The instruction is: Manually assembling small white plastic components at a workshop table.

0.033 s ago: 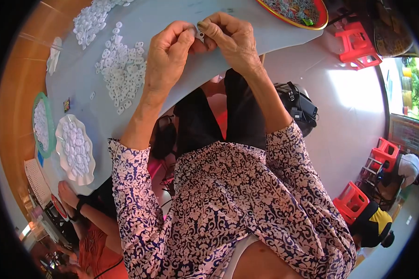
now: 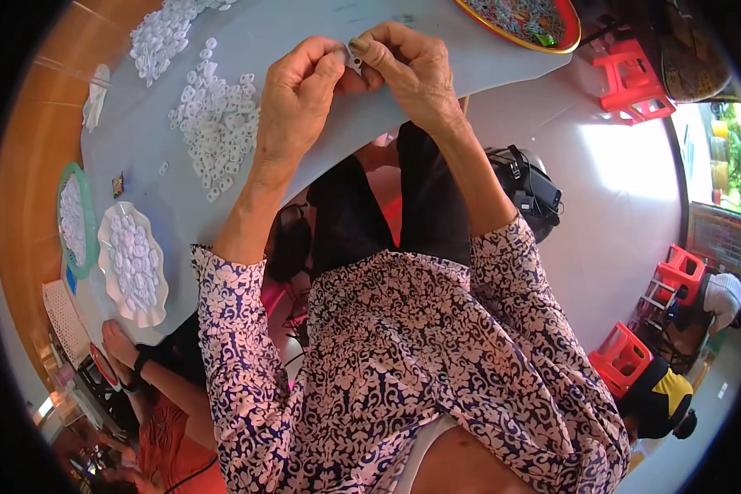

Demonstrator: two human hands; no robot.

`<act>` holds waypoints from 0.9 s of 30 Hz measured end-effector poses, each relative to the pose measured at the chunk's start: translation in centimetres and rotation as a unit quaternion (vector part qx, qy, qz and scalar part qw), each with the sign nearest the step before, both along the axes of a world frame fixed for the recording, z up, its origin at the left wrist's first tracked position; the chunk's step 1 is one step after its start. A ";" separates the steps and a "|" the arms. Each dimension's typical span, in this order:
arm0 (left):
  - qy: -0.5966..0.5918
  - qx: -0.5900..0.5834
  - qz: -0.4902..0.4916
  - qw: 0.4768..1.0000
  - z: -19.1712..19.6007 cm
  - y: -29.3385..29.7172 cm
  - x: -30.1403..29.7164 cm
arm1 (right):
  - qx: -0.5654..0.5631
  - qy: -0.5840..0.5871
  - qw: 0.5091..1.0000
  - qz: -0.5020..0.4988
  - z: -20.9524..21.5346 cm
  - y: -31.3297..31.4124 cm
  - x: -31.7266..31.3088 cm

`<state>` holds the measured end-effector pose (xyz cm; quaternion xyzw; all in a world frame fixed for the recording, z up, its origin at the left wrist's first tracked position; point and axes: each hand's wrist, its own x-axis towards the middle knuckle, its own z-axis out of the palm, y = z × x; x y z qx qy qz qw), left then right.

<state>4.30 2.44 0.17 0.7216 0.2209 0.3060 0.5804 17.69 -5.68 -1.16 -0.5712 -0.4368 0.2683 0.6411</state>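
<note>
Above the near edge of the grey table (image 2: 321, 169), my two hands meet fingertip to fingertip. My left hand (image 2: 299, 95) is closed in a pinch, thumb against bent fingers. Facing it, my right hand (image 2: 413, 78) pinches too, its thumb pointing toward the left fingertips. Between them shows a bit of a small white plastic piece (image 2: 356, 62) with a dark spot; the fingers hide most of it. Left of my left hand lies a loose spread of small white plastic pieces with holes (image 2: 218, 132). Farther back is another heap of white pieces (image 2: 160, 37).
A red tray (image 2: 572, 25) of small metal-looking parts stands at the far right. On the left are a scalloped white dish (image 2: 163, 288) and a green basket (image 2: 90, 226), both with white pieces. Another person's hand (image 2: 119, 344) rests nearby. Red stools (image 2: 634, 78) stand on the floor.
</note>
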 end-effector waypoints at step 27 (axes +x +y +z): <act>-0.005 0.070 0.054 0.996 -0.4 -0.3 0.3 | -0.001 -0.081 0.996 -0.035 -0.5 0.6 -0.3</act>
